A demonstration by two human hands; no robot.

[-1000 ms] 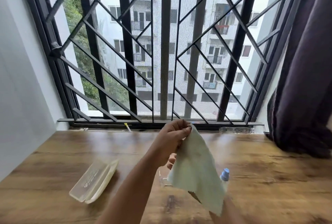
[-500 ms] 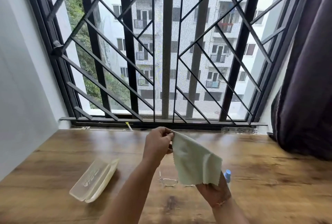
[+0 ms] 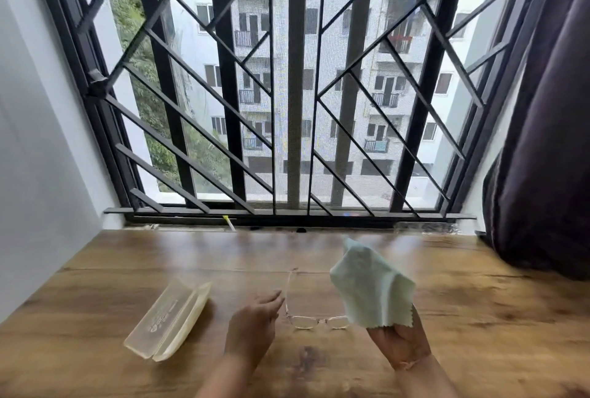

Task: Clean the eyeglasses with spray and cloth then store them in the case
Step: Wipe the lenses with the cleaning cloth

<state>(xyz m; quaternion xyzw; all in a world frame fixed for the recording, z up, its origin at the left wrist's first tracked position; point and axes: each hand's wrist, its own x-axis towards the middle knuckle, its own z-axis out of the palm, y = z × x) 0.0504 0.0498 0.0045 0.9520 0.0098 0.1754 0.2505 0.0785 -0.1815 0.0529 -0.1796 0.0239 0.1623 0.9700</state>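
Observation:
Thin clear-rimmed eyeglasses [image 3: 306, 317] lie unfolded on the wooden table [image 3: 479, 317], lenses toward me. My left hand [image 3: 253, 322] hovers just left of them with relaxed fingers near the left temple arm, holding nothing. My right hand [image 3: 400, 341] holds up a pale green cloth [image 3: 372, 286] by its lower edge, to the right of the glasses; the cloth covers the right lens end. A translucent cream case [image 3: 169, 322] lies open at the left. The spray bottle is hidden behind the cloth and hand.
A barred window [image 3: 293, 94] runs along the table's far edge. A white wall [image 3: 38, 158] bounds the left side. A dark curtain [image 3: 542, 142] hangs at the right, down to the table's back corner.
My left hand has let go of the cloth's top corner and dropped down beside the glasses. The cloth now hangs from my right hand alone, further right. The bottle's blue cap is out of sight.

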